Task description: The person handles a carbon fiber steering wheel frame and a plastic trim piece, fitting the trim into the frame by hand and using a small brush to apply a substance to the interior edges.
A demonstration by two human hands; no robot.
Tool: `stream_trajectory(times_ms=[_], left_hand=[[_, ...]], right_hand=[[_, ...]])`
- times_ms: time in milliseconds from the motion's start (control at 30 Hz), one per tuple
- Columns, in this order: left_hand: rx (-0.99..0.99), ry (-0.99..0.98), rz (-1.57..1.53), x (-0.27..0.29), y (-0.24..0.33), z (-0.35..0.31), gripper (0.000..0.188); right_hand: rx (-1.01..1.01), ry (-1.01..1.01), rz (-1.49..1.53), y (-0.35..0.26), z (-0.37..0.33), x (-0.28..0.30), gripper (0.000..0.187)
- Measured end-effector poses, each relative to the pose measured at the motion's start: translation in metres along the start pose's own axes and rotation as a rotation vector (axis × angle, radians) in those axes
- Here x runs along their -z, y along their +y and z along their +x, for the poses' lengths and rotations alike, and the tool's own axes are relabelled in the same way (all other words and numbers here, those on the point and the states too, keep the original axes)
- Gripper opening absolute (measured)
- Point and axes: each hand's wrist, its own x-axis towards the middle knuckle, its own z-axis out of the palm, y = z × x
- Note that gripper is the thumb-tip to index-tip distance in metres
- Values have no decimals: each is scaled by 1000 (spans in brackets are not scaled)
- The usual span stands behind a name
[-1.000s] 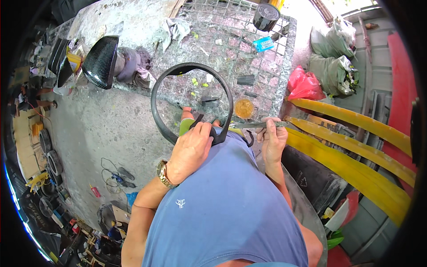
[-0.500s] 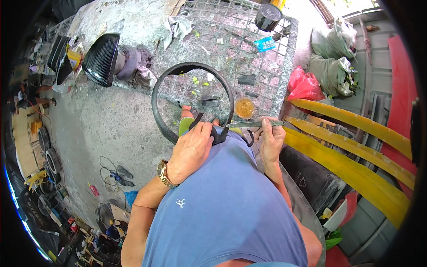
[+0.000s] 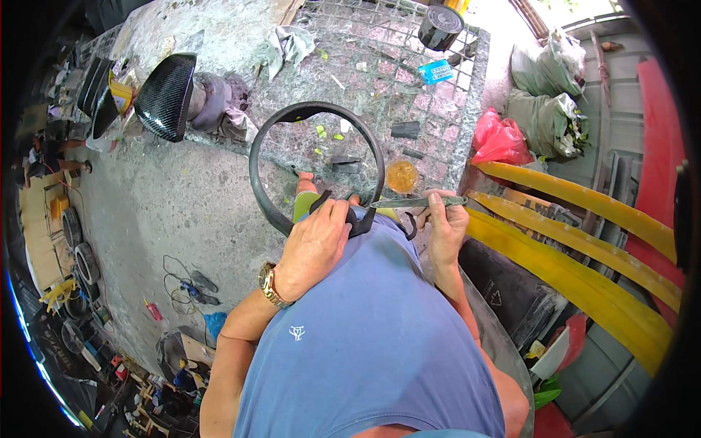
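Observation:
My left hand [image 3: 319, 237], a gold watch on its wrist, grips the lower part of a black steering wheel [image 3: 379, 157] that rests against my lap. Between the fingers and thumb of my right hand [image 3: 445, 228] is a slim, greyish knife-like tool [image 3: 416, 204]. Its narrow end points left and meets the lower right of the wheel's rim. A thin black strip [image 3: 411, 232] curls off beside the rim near that hand. Just beyond the tool stands a clear cup of amber liquid [image 3: 401, 177].
Dark offcuts [image 3: 405, 130], a blue card [image 3: 436, 71] and a black can [image 3: 440, 28] lie on the grid-marked worktable [image 3: 365, 44]. A glossy carbon-patterned shell [image 3: 166, 97] stands at left. Long yellow panels [image 3: 569, 270] and stuffed bags [image 3: 544, 120] crowd the right.
The tool's narrow end has shifted very slightly along the rim, up and to the left. The wheel and both hands hold nearly the same places.

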Motion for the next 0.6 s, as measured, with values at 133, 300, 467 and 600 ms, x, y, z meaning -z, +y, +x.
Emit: stream_trajectory(times_ms=[133,300,467,600], left_hand=[[-9,10,17,1,1,0,31],[-7,9,-3,1,0,0,31],[2,12,-7,1,1,0,31],[-2,20,-7,0,1,0,31]], right_hand=[[9,6,-2,0,1,-1,17],[15,26,17,-6,2,-1,17],[43,-17,-42,-6,0,2,17],[123,-75,-174,-13,-4,2,15]])
